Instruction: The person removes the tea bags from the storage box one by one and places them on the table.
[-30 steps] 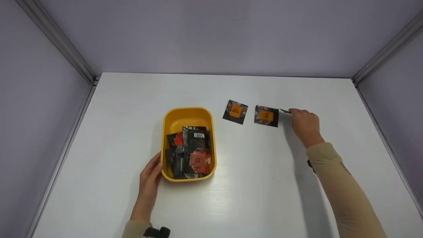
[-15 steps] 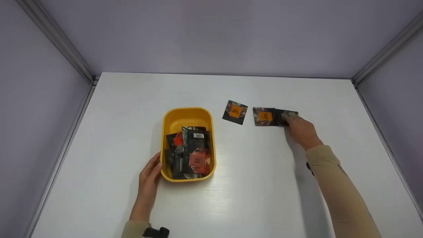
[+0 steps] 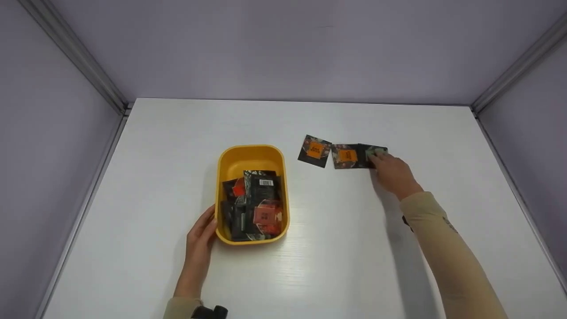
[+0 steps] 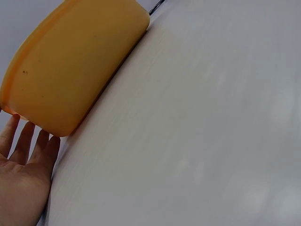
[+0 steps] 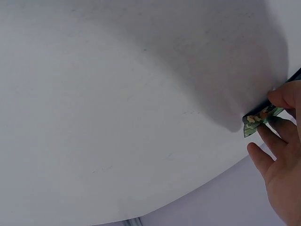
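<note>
A yellow plastic bin [image 3: 251, 159] stands on the white table, holding several dark sachets [image 3: 266, 195]; some show red labels. My left hand [image 3: 200, 239] touches the bin's left side near its front corner; in the left wrist view, its fingers [image 4: 22, 146] reach nearly straight to the wall. My right hand [image 3: 394, 175] pinches a black sachet with a greenish patterned edge [image 5: 263, 114] between thumb and fingers. In the head view, that sachet lies against the right side of an orange-labelled sachet [image 3: 347, 156]. Left of these lies another orange-labelled sachet [image 3: 315, 151], slightly turned, its corner meeting its neighbour.
Pale walls [image 3: 283, 53] rise behind and on both sides of the white table [image 3: 177, 133], with metal profiles [image 3: 75, 53] in the corners. The bin stands left of the row of sachets.
My right hand has brought its sachet down to the table against the middle one and slid both left to the leftmost sachet. My left hand and the bin stay put.
</note>
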Motion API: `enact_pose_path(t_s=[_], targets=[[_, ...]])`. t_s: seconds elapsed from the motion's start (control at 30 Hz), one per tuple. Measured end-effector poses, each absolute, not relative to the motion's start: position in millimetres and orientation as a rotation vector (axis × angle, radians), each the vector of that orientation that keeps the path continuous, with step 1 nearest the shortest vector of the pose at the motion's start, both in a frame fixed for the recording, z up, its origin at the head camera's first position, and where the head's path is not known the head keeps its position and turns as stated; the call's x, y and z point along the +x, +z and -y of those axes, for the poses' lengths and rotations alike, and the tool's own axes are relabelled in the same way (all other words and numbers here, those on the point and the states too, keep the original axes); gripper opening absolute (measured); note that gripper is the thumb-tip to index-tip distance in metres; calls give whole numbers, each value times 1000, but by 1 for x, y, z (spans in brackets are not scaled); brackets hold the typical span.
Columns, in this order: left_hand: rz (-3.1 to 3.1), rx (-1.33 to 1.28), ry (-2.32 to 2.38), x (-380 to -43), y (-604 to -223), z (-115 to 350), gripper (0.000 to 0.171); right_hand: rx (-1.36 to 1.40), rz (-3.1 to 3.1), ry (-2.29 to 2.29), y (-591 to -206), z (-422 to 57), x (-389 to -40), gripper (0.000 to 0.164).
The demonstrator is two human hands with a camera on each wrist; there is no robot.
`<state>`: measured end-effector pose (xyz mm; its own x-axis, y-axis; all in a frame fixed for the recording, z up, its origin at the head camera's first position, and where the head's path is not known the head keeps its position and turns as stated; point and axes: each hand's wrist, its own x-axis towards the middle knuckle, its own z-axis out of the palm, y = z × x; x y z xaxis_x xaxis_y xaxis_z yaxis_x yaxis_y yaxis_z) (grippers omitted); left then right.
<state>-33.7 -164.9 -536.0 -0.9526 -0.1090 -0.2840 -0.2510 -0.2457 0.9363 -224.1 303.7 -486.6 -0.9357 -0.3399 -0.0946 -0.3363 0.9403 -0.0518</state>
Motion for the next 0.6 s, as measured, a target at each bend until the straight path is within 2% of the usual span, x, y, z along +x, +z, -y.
enact_pose_path(t_s=[0.33, 0.47, 0.6], targets=[[-1880, -453, 2359, -35, -536, 165, 56, -644, -3035, 9, -481, -288, -229, 45], [-1881, -461, 2355, -34, -536, 165, 55, -714, -3056, 33, -472, -276, -230, 39], [-1868, -468, 2371, -34, -536, 165, 54, -651, -3011, -46, -457, -260, -234, 35]])
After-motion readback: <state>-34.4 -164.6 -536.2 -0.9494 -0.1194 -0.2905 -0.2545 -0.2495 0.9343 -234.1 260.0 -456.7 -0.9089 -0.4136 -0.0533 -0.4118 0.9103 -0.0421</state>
